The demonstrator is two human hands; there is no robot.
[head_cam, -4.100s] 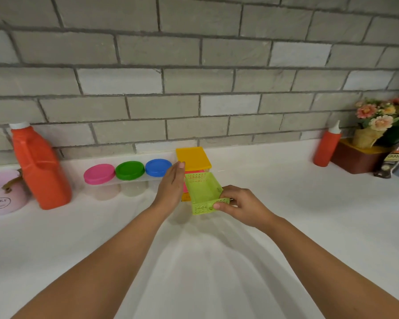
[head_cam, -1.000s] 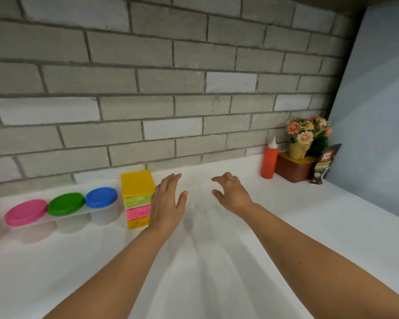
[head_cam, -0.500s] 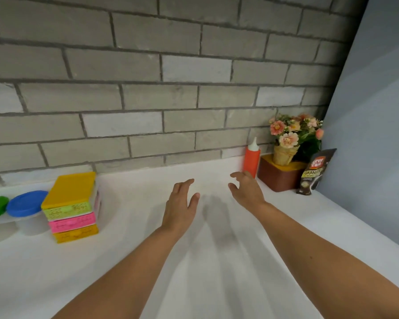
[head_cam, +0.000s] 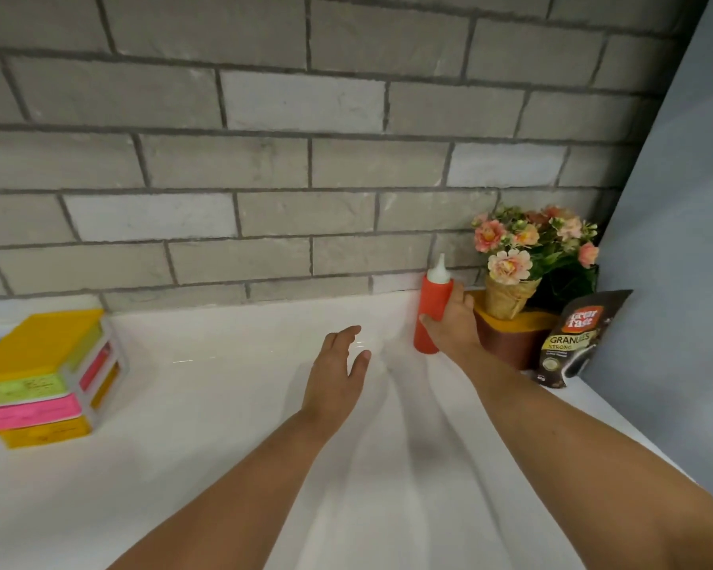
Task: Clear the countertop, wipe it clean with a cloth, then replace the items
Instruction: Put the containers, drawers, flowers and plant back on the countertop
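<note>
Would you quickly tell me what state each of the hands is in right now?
Left hand: open, holding nothing.
Right hand: curled round the red squeeze bottle.

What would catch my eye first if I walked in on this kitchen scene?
The red squeeze bottle by the brick wall, with the right hand curled round it while the left hand hovers open over the white countertop. Then the pink flowers in the right corner and the bright stacked drawers at far left.
</note>
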